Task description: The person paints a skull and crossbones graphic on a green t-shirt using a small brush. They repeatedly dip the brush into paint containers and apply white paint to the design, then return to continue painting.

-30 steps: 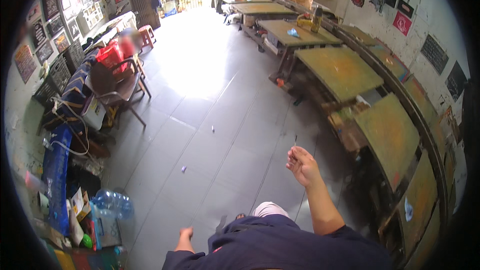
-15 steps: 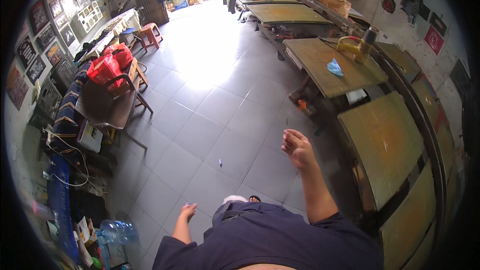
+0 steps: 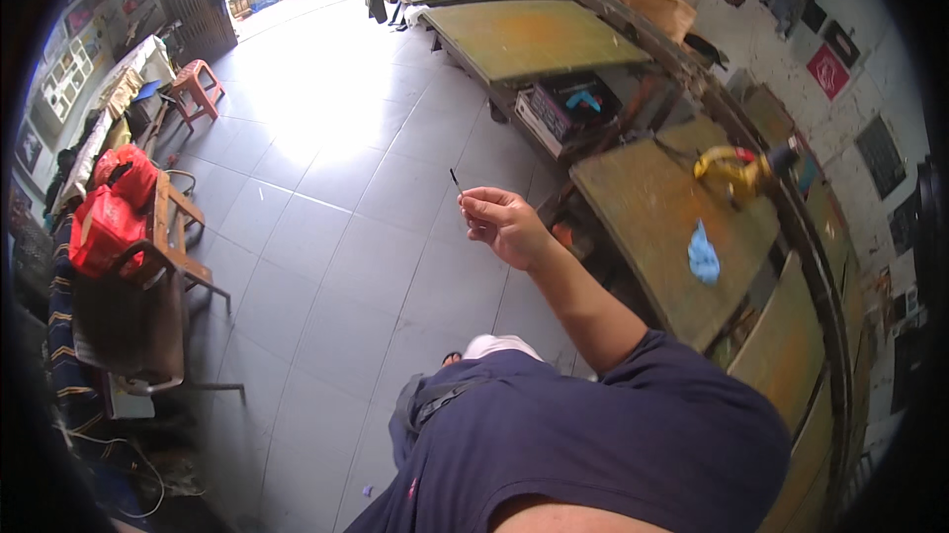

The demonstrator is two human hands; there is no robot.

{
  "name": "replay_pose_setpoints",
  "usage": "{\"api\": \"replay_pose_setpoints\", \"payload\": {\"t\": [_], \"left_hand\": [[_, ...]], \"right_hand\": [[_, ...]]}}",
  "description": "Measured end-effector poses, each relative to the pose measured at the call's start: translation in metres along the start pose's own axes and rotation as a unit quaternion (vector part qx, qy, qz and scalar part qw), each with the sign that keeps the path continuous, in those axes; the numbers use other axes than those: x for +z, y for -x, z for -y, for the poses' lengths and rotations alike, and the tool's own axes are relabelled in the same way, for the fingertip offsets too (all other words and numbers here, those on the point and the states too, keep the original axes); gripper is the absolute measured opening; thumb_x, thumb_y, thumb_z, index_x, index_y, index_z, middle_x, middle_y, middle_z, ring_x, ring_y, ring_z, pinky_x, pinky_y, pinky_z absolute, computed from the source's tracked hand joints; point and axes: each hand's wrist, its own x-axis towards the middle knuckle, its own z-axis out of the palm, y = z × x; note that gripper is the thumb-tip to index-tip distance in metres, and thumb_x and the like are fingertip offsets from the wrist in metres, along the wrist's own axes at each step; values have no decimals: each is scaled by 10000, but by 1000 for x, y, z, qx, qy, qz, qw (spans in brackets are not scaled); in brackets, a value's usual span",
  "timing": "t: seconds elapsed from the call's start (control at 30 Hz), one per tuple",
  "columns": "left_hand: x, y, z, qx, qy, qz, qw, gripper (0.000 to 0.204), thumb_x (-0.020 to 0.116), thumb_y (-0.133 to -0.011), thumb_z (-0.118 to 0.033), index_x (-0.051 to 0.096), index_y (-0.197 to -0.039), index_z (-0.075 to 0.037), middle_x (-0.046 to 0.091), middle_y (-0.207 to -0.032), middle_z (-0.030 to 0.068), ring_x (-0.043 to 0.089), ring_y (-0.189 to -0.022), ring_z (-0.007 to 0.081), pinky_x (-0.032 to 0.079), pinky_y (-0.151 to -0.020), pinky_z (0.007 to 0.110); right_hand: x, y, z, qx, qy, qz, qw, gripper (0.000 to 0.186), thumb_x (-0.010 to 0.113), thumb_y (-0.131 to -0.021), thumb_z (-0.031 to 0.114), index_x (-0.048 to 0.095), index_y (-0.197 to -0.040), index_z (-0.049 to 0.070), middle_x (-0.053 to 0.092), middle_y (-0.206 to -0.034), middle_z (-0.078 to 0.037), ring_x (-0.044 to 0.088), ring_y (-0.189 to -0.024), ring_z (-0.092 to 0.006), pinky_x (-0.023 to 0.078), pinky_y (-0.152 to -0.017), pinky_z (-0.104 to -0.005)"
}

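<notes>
My right hand (image 3: pixel 499 222) is raised over the floor in front of me, its thumb and fingers pinching a thin stick with a dark tip (image 3: pixel 455 179). The dark end points up and away from me; whether it is a small brush or a pen refill cannot be made out. Out of view is my left hand. A small purple piece (image 3: pixel 368 490) shows by the edge of my dark shirt at the bottom; what it is or rests on is unclear.
Stained boards (image 3: pixel 534 39) line the right side; one bears a light-blue crumpled cloth (image 3: pixel 703 254) and a yellow tool (image 3: pixel 736 172). Along the left stand a chair (image 3: pixel 129 320), red bags (image 3: pixel 109 222) and a red stool (image 3: pixel 198 93). Grey tiles (image 3: pixel 326 266) cover the floor between.
The view has turned right and come nearer the boards. My right hand, still pinching the thin stick, now appears farther left and higher. My left hand has dropped out of view.
</notes>
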Motion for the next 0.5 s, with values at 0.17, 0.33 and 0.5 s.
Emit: {"api": "replay_pose_setpoints", "payload": {"t": [0.17, 0.33, 0.5], "left_hand": [[13, -27, 209, -118, 40, -9, 992, 587, 313, -959, -440, 284, -1403, -57, 314, -1444, 155, 323, -1306, 297, 235, -1084, 439], [-22, -59, 370, -184, -36, -48, 981, 593, 334, -947, -444, 291, -1394, -56, 321, -1436, 159, 319, -1303, 304, 234, -1083, 441], [-88, -129, 475, -178, -151, -94, 968, 599, 355, -935, -447, 298, -1385, -56, 328, -1428, 163, 314, -1301, 312, 232, -1082, 443]], "right_hand": [[-14, -123, 43, -49, -49, -5, 998, 188, 628, -872, 164, 624, -981, 12, 547, -789, 9, 498, -697, -86, 421, -668, -254], [-20, -304, 94, -105, -70, 49, 991, 158, 618, -874, 137, 628, -970, 13, 550, -782, 5, 482, -685, -76, 407, -668, -250], [13, -480, 125, -74, -85, 100, 989, 160, 620, -873, 137, 633, -979, 18, 560, -788, -8, 492, -694, -87, 421, -663, -260]]}}
